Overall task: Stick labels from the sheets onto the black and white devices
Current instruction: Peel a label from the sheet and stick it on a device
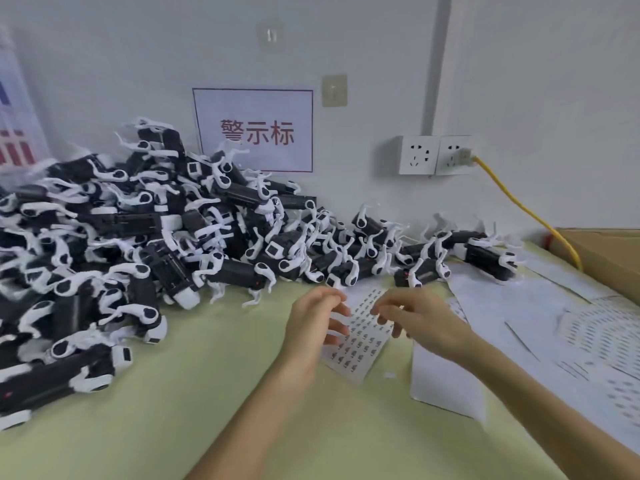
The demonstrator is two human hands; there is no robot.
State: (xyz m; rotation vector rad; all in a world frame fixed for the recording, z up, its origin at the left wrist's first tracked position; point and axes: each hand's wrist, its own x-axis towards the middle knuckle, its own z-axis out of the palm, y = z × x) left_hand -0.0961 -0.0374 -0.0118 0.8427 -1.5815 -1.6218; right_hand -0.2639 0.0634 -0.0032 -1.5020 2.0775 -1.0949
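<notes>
Head view: both hands are working over one label sheet (pixel 360 344) lying flat on the counter (pixel 242 410), just in front of the heaped black and white devices (pixel 138 237), probably so that labels and targets are within one reach. The left hand (pixel 317 318), fingers loosely spread, is resting on the sheet's left edge, apparently steadying it. The right hand (pixel 417 322) is curling its fingertips over the upper rows; whether it is pinching a label cannot be told. Spare sheets (pixel 554 327) are lying to the right.
</notes>
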